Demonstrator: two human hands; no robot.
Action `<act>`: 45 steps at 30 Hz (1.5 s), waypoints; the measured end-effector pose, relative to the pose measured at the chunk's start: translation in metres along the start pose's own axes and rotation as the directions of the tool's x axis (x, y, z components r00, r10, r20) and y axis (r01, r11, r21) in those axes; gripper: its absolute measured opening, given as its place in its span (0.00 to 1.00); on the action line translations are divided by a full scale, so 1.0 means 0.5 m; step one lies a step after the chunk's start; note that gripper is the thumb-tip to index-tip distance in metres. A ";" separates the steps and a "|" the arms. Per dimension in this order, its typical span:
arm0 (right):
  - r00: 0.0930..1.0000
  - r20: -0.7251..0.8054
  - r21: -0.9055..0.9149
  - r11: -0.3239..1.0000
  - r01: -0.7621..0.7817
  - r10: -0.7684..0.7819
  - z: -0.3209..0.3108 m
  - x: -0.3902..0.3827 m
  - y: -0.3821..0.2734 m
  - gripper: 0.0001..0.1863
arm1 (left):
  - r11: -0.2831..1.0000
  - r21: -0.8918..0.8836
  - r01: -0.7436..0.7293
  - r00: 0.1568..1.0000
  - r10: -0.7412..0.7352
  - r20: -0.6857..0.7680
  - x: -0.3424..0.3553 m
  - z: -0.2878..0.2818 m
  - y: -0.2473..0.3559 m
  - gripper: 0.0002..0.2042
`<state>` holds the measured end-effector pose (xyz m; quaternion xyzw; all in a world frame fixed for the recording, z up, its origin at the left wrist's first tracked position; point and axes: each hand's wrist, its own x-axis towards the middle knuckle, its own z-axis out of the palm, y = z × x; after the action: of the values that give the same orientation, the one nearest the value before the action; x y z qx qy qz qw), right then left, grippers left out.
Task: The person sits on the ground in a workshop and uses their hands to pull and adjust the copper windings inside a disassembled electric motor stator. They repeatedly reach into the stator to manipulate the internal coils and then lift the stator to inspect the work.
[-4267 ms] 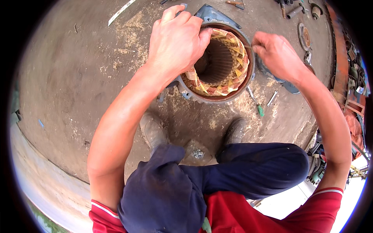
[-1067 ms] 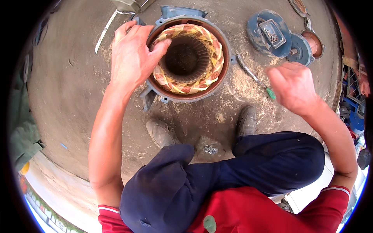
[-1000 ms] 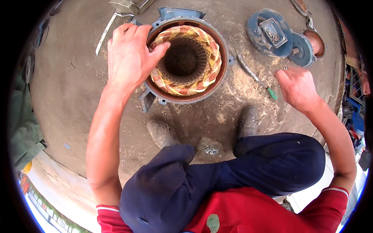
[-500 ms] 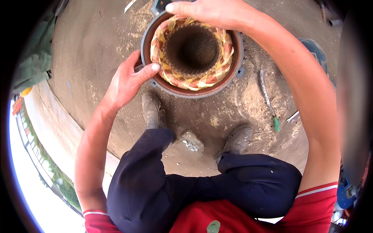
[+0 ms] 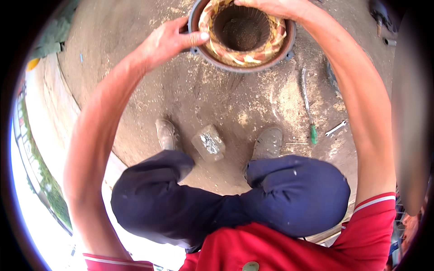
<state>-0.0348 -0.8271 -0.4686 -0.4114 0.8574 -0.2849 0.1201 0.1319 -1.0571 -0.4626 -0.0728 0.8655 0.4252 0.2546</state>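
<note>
At the far edge stands a round motor stator (image 5: 239,57), its windings wrapped in yellow and reddish-brown bands inside a grey metal housing (image 5: 253,70). Its top is cut off by the picture's edge. My left hand (image 5: 169,39) grips the left side of the housing, thumb over the rim and fingers outside. Across the far right part reaches my right hand (image 5: 269,5), its thumb or fingertip on the windings at the bore's edge. The rest of its fingers are hidden. Down in the bore a dark, dusty bottom shows.
On the sawdust-strewn ground at right lie a green-handled tool (image 5: 313,133) with a long shaft and a wrench (image 5: 335,128). A grey block (image 5: 209,143) sits between my shoes. A short pipe (image 5: 389,42) lies at the far right.
The stator now appears higher and further right in the picture, both hands still on it. My right hand has shifted from the far-left rim toward the bore. The view has moved too.
</note>
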 end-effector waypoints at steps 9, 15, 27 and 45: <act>0.981 -0.190 -0.053 0.998 0.030 -0.039 -0.013 -0.251 -0.087 0.30 | 0.911 0.284 -0.298 0.954 0.286 0.086 -0.127 0.101 0.039 0.40; 0.958 -0.287 -0.297 0.953 -0.065 -0.024 0.085 -0.496 -0.147 0.29 | 0.761 0.178 -0.624 0.754 0.528 0.391 -0.184 0.166 -0.035 0.41; 0.935 -0.065 -0.430 0.835 -0.343 0.350 0.175 -0.793 -0.174 0.23 | 0.963 -0.244 -0.114 0.908 0.201 0.369 -0.028 0.307 0.061 0.53; 0.612 0.030 0.806 0.342 -0.482 0.791 0.080 -0.874 -0.244 0.37 | 0.995 -0.092 0.046 0.959 -0.018 0.283 -0.082 0.335 0.171 0.37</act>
<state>0.3368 -0.5653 -0.4418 0.1167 0.7531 -0.6095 0.2184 0.2013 -0.8774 -0.4675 -0.0380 0.7973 0.4689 0.3782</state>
